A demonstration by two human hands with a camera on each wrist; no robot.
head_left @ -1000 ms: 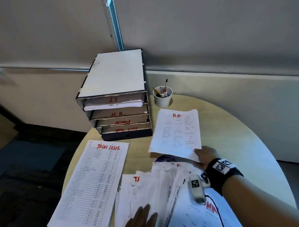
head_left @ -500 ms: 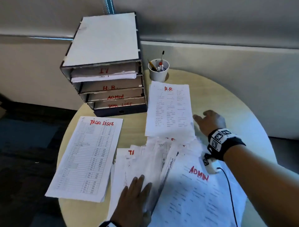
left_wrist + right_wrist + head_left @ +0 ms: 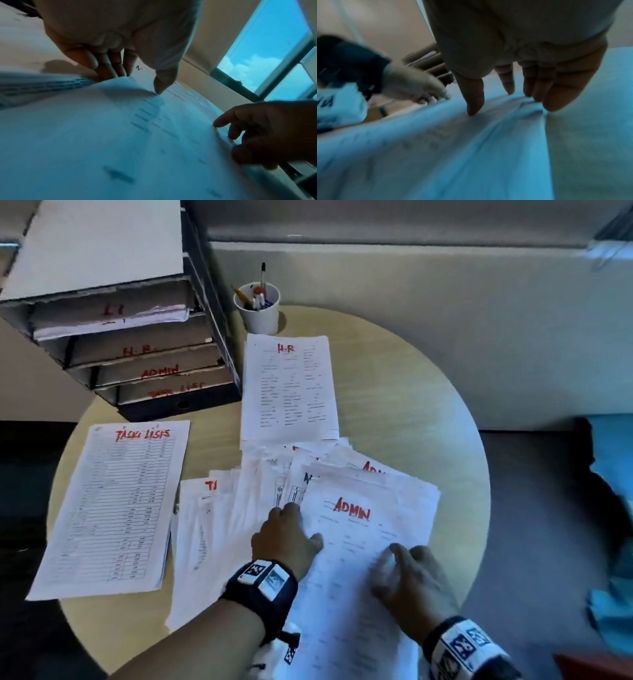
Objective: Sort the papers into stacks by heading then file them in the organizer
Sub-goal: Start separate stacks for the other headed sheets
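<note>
One dark, box-shaped desk organizer [image 3: 144,337] stands at ten o'clock on the single round, pale wooden surface [image 3: 404,412]; it has four stacked trays, labelled in red. One white paper cup [image 3: 257,309] sits at twelve o'clock, holding several pens and pencils, too crowded to count exactly. Two sorted stacks of white printed paper lie apart: one headed TASK LISTS [image 3: 109,508] at nine o'clock and one headed H.R [image 3: 289,388] at the centre. One loose fanned pile of white sheets [image 3: 239,508] spreads at six o'clock; its sheet number cannot be told. Two hands [image 3: 284,537] [image 3: 411,573] are there, each wearing one black wristband.
</note>
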